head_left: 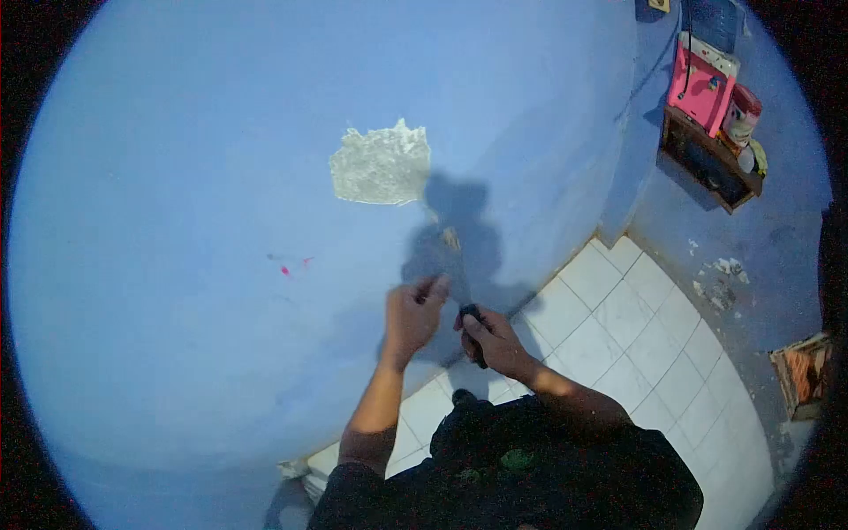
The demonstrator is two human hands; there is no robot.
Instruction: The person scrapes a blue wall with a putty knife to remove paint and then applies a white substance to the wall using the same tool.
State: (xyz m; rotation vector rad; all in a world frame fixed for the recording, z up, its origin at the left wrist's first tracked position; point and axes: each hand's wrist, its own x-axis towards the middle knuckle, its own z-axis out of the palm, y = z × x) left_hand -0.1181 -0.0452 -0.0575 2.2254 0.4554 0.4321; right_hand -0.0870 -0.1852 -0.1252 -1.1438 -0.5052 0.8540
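My right hand (497,343) is wrapped round the black handle of a scraper (473,313). Its blade seems to point up toward the blue wall (203,177), though it blends with the shadow there. Close beside it on the left is my left hand (413,316), its fingers curled together; what they hold, if anything, is hidden. Above both hands the wall has a bare, ragged-edged grey-white patch (380,166) where the paint is off. A small pale mark (451,238) shows in the shadow below that patch.
White floor tiles (618,322) meet the wall at the lower right. A wooden shelf (711,163) on the right wall carries a pink-framed item (702,87) and a jar (742,115). Farther down is a wooden-framed object (802,378). Red marks (285,271) dot the wall.
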